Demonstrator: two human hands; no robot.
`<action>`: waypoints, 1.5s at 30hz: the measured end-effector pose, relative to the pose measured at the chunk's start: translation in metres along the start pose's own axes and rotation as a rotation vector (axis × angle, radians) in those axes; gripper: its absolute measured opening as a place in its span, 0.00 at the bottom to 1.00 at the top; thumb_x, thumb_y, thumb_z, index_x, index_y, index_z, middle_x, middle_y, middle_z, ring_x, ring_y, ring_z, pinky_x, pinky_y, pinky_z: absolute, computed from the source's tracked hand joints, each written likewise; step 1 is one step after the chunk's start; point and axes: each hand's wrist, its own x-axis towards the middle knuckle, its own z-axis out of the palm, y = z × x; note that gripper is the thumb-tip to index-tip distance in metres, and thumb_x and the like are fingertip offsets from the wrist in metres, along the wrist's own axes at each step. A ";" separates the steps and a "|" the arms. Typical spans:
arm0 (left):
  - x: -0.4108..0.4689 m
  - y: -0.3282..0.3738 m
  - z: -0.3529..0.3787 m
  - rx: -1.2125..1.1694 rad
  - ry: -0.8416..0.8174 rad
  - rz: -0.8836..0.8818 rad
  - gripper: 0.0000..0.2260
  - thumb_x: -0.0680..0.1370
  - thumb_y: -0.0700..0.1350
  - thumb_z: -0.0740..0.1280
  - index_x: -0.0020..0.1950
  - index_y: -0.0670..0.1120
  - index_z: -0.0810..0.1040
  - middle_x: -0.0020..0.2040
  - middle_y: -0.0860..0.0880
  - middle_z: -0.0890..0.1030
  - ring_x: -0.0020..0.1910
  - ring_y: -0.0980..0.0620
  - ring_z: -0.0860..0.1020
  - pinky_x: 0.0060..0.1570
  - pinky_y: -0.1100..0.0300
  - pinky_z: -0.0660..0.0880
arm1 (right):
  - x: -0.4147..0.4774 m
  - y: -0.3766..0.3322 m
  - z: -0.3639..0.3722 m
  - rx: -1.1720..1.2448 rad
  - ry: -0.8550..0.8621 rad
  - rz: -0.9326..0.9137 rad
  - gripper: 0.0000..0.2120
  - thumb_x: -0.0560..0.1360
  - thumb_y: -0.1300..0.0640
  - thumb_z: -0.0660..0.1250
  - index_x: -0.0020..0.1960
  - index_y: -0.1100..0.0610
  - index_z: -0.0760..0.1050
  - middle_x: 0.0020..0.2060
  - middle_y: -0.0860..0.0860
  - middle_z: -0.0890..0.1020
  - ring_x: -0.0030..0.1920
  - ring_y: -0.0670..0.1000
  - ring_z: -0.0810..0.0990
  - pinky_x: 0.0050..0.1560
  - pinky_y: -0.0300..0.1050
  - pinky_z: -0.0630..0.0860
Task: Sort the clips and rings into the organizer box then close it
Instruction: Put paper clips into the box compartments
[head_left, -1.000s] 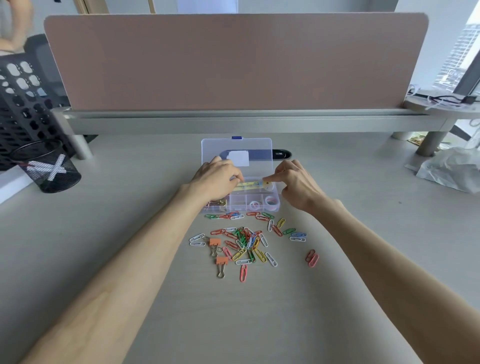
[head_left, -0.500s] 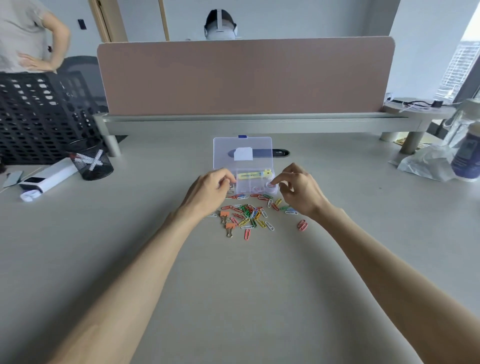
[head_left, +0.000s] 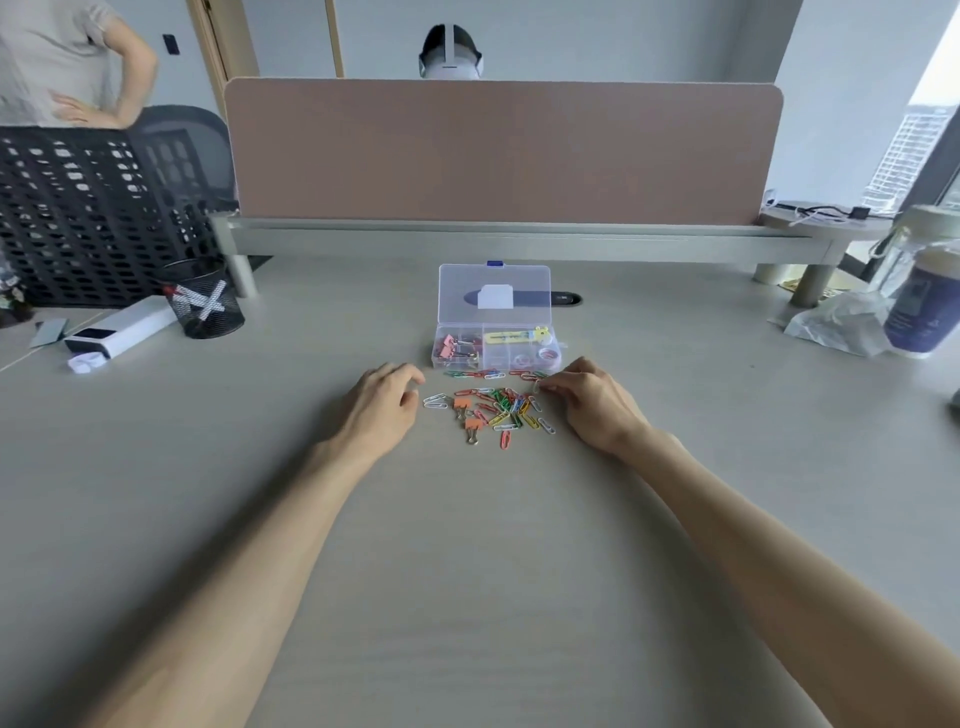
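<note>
A clear organizer box (head_left: 555, 347) stands on the desk with its lid (head_left: 493, 283) raised behind it. Pink binder clips (head_left: 453, 347) fill its left compartment, a yellow item (head_left: 514, 338) lies at the upper right, and rings (head_left: 548, 355) sit at the lower right. In front of it lies a pile of coloured paper clips (head_left: 501, 410) with two orange binder clips (head_left: 462, 405). My left hand (head_left: 387, 405) rests left of the pile, fingers loosely curled and empty. My right hand (head_left: 589, 402) is at the pile's right edge, fingertips on a pale clip.
A black mesh pen cup (head_left: 208, 306) and a white device (head_left: 122, 330) are at the far left. A pink divider panel (head_left: 504, 150) runs along the back. A bottle (head_left: 919, 291) and a plastic bag (head_left: 831, 325) stand at the right. A person stands beyond the desk, back left.
Both hands have drawn back from the box to the sides of the clip pile. The view has lifted and pulled away, so the box looks smaller and farther.
</note>
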 end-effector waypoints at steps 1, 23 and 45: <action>0.000 0.000 0.001 -0.012 -0.020 -0.003 0.10 0.77 0.37 0.61 0.54 0.43 0.79 0.51 0.44 0.79 0.50 0.43 0.77 0.46 0.58 0.68 | 0.003 -0.005 0.003 0.012 0.001 -0.012 0.15 0.76 0.60 0.60 0.59 0.49 0.79 0.58 0.55 0.75 0.59 0.57 0.75 0.57 0.49 0.75; 0.015 0.008 0.003 -0.125 -0.241 0.190 0.10 0.76 0.49 0.69 0.56 0.49 0.80 0.47 0.51 0.71 0.53 0.54 0.68 0.51 0.63 0.63 | 0.007 -0.056 0.012 0.222 -0.152 -0.240 0.04 0.69 0.50 0.73 0.43 0.48 0.83 0.41 0.47 0.75 0.41 0.46 0.76 0.45 0.50 0.80; 0.010 0.015 0.000 -0.378 -0.149 -0.132 0.03 0.72 0.49 0.73 0.40 0.53 0.81 0.34 0.57 0.77 0.34 0.59 0.73 0.33 0.61 0.67 | 0.005 -0.060 0.011 0.430 -0.055 -0.087 0.05 0.70 0.59 0.72 0.38 0.52 0.77 0.33 0.42 0.80 0.36 0.48 0.76 0.43 0.51 0.79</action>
